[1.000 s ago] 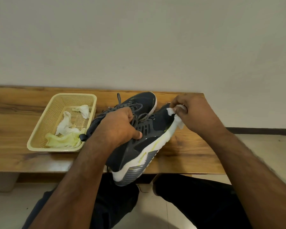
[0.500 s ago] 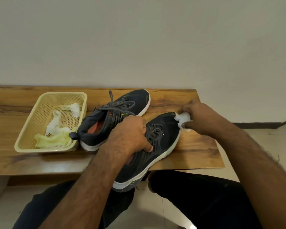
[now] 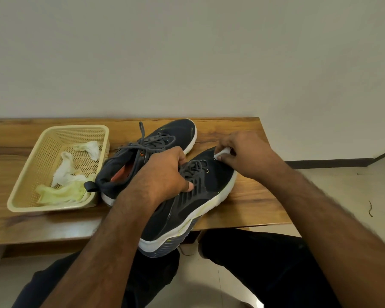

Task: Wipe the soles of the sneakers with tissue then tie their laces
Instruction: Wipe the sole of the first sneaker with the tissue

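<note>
Two dark grey sneakers with white soles lie on the wooden bench (image 3: 249,198). My left hand (image 3: 162,174) grips the near sneaker (image 3: 193,205) over its tongue and laces; its heel hangs past the bench's front edge. My right hand (image 3: 242,154) holds a small wad of white tissue (image 3: 222,152) against that sneaker's toe. The far sneaker (image 3: 149,152) stands upright behind it, its grey laces loose and its orange lining showing.
A cream plastic basket (image 3: 31,165) at the left holds crumpled white and pale green tissues (image 3: 65,181), and touches the far sneaker's heel. A plain wall rises behind the bench. My dark-trousered knees are below the bench's front edge, over a tiled floor.
The near sneaker came down from a tilted, lifted position to rest on the bench. My right hand with the tissue moved from the toe's sole edge onto the top of the toe.
</note>
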